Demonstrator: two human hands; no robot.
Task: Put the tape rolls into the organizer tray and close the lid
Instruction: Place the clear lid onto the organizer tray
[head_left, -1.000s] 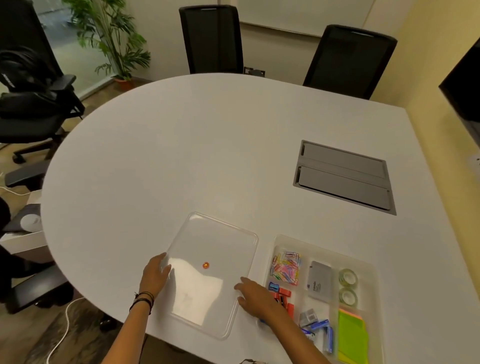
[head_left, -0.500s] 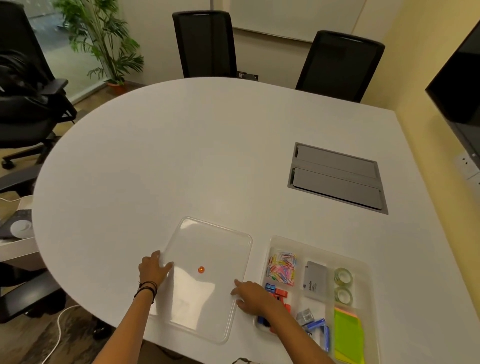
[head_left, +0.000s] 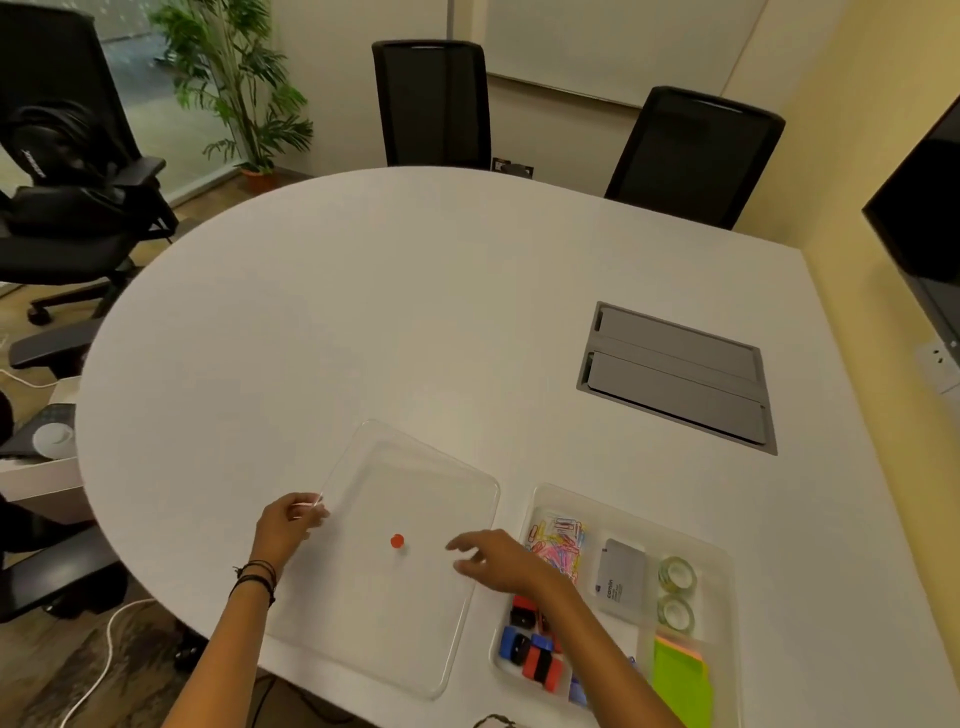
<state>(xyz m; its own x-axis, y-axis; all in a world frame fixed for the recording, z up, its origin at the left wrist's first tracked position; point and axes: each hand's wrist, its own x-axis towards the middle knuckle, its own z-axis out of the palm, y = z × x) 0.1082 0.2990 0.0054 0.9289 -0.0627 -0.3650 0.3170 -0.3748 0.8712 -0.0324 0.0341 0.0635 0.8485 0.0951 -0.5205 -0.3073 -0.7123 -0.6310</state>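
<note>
Two green tape rolls lie one behind the other in a right compartment of the clear organizer tray at the table's near edge. The clear lid, with a small orange dot in its middle, lies flat on the table just left of the tray. My left hand pinches the lid's left edge. My right hand hovers over the lid's right edge with its fingers apart and nothing in it; its forearm crosses the tray's front left compartments.
The tray also holds coloured paper clips, a grey card box, red and blue clips and green sticky notes. A grey cable hatch is set in the white table. Black chairs stand behind and to the left.
My right hand has lifted off the lid's right edge and spread its fingers. My left hand's fingers have closed on the lid's left edge. The view has shifted slightly.
</note>
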